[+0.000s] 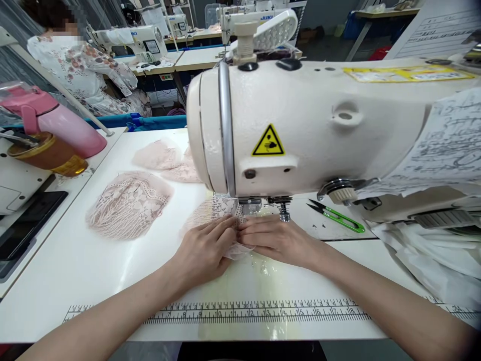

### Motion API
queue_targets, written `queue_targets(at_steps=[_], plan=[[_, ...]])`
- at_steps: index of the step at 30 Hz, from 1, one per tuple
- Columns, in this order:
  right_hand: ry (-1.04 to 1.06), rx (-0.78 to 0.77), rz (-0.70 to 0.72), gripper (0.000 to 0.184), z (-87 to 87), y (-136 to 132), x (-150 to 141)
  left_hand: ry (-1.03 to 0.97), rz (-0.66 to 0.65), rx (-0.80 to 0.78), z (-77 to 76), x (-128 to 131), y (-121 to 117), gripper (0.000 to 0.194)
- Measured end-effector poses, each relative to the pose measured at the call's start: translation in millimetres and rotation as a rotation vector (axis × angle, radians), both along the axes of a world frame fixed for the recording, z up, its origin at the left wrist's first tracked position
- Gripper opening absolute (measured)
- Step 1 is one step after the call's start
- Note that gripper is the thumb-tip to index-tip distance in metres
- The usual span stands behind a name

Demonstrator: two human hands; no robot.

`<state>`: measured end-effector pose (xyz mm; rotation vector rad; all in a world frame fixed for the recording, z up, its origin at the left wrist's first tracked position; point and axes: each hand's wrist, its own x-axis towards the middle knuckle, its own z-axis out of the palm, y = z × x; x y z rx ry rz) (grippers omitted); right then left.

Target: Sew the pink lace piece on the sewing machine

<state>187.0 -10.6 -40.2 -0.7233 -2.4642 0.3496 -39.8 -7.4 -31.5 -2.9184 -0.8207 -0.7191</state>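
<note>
A pale pink lace piece [205, 213] lies under the head of the sewing machine [300, 120]. My left hand [208, 245] bears on its near edge, fingers bent and pressed together. Close against it, my right hand [274, 239] has its fingers together on the same lace, just in front of the needle area. Sheer fabric shows below both hands. The needle and presser foot are mostly hidden by the machine head and my fingers. To the left on the table lies another lace piece [130, 205], with more pink lace [161, 155] behind it.
Green thread snips [340, 218] lie right of the needle area. White fabric [443, 250] is bunched at the right. A printed ruler [248, 312] runs along the front edge. At left are a phone [30, 225], an amber cup [48, 153] and a pink bottle [63, 120]. A person [82, 70] sits beyond.
</note>
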Motion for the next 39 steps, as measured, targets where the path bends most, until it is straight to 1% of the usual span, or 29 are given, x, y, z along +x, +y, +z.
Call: queue_targets(at_steps=[3, 5, 8, 11, 17, 24, 31, 36, 39], plan=[[0.029, 0.057, -0.009, 0.022, -0.1, 0.3, 0.8, 0.007, -0.002, -0.006, -0.2, 0.5, -0.7, 0.012], [0.048, 0.076, -0.020, 0.023, 1.2, 0.3, 1.4, 0.012, -0.006, -0.010, -0.7, 1.0, -1.2, 0.017], [0.062, 0.052, -0.039, 0.025, 3.6, -0.1, 2.1, 0.009, -0.013, -0.008, -2.2, 1.4, -1.4, 0.029], [0.065, 0.012, -0.056, 0.023, 3.8, 0.0, 3.1, 0.002, -0.022, 0.001, -3.7, 1.8, -1.3, 0.034], [0.111, -0.024, -0.077, 0.016, -0.2, 4.0, 5.3, -0.016, -0.025, 0.019, -4.7, 3.6, -0.8, 0.034], [0.121, -0.004, -0.117, 0.015, -4.7, 7.4, 7.0, -0.015, -0.013, 0.015, -4.8, 5.3, 0.2, 0.035], [0.084, -0.007, -0.137, 0.016, -7.2, 7.6, 7.3, -0.014, 0.007, 0.013, -6.1, 5.4, 3.2, 0.036], [0.093, 0.055, -0.098, 0.017, -4.7, 7.0, 3.7, -0.026, -0.017, 0.028, -6.2, 2.5, 6.3, 0.029], [0.046, 0.107, -0.094, 0.018, -3.3, 5.9, -0.9, -0.034, -0.011, 0.020, -6.3, 0.6, 6.9, 0.025]])
